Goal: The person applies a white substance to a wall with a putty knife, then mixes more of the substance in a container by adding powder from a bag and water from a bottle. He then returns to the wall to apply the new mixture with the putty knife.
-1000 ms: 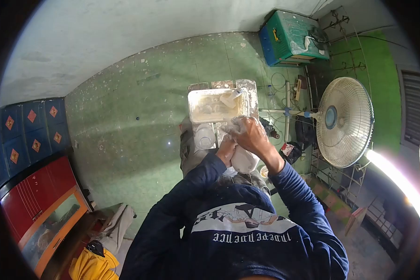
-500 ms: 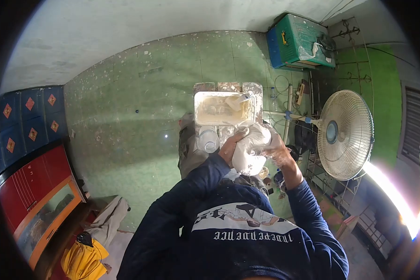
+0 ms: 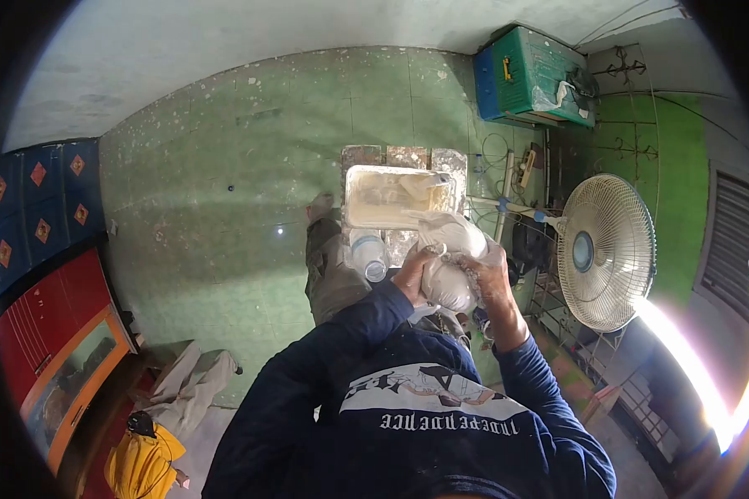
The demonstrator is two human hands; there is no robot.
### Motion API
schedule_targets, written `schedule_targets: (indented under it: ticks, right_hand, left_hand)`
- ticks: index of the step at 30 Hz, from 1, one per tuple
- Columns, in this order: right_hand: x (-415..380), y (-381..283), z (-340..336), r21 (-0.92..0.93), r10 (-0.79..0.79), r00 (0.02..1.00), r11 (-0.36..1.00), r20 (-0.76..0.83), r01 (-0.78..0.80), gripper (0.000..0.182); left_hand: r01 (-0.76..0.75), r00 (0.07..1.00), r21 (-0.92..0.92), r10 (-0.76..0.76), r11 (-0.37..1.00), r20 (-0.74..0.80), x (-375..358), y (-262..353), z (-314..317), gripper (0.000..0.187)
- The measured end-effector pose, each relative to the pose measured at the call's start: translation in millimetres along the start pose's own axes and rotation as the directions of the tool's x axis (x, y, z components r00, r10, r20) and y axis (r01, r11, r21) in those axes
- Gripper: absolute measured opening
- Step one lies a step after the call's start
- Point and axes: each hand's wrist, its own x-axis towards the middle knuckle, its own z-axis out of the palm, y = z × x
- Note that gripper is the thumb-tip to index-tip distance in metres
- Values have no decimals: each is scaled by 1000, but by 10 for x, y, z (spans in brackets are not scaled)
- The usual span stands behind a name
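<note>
I hold a white plaster-like lump (image 3: 449,249) in front of my chest with both hands. My left hand (image 3: 414,274) grips its left side from below. My right hand (image 3: 489,270), dusted white, wraps its right side. Just beyond the lump a white rectangular tray (image 3: 356,200) of pale paste sits on a small tiled stand, with a white tool (image 3: 429,185) resting in it. A clear plastic bottle (image 3: 369,254) lies beside the tray, near my left hand.
A standing fan (image 3: 605,252) is close on my right, with cables (image 3: 508,179) on the green floor behind it. A green and blue crate (image 3: 531,76) sits by the far wall. A red cabinet (image 3: 54,349) and a yellow bag (image 3: 141,466) are at my left.
My right hand slid from the top of the lump down to its right side, and the lump has tilted and lifted. The view shifted slightly.
</note>
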Motion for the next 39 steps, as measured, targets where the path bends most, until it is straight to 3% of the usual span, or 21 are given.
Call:
schedule_targets:
  ticks: [2, 6, 9, 11, 14, 17, 21, 24, 26, 30, 32, 39]
  right_hand:
    - [36, 51, 19, -226, -30, 999, 974, -39, 21, 40]
    - [-17, -71, 84, -310, -37, 997, 951, -61, 17, 36]
    - [-67, -250, 130, -410, 83, 992, 905, -92, -114, 38]
    - [-132, -327, 205, -503, -39, 985, 863, -169, -52, 36]
    - [-135, -340, 207, -570, -63, 991, 821, -121, -17, 37]
    - [-111, -312, 213, -546, -3, 995, 836, -97, -50, 38]
    - [-144, -360, 251, -606, 61, 997, 792, -53, -81, 39]
    - [-221, -384, 279, -739, -71, 997, 672, -9, 42, 49]
    - [-280, -516, 322, -789, 21, 999, 614, 29, 10, 60]
    - [-284, -281, 281, -804, 36, 999, 594, 39, 10, 68]
    - [-319, -362, 312, -814, 58, 996, 581, 62, 17, 75]
    - [-289, -287, 270, -804, 92, 994, 595, 56, -10, 67]
  left_hand:
    - [-88, 996, 103, 89, 991, -5, 8, -49, -20, 48]
    - [-12, 999, 87, 16, 996, -42, -32, -45, -55, 48]
    - [48, 999, -60, -49, 997, -7, -7, -103, -157, 51]
    - [64, 998, -99, -63, 993, 7, -18, -142, -199, 53]
    - [144, 990, -181, -142, 973, 25, -43, -156, -200, 57]
    - [188, 981, -173, -195, 967, -24, -94, -173, -77, 60]
    - [170, 985, -174, -168, 970, 24, -87, -224, -230, 62]
    - [221, 975, -138, -214, 966, 64, -111, -166, -175, 71]
    - [134, 991, -39, -132, 990, 36, -137, -139, -60, 66]
    - [160, 984, -139, -146, 977, 106, -138, -81, -69, 59]
    - [158, 987, -114, -155, 981, 32, -158, -42, 2, 54]
    - [140, 990, -143, -142, 980, -4, -180, 36, 125, 47]
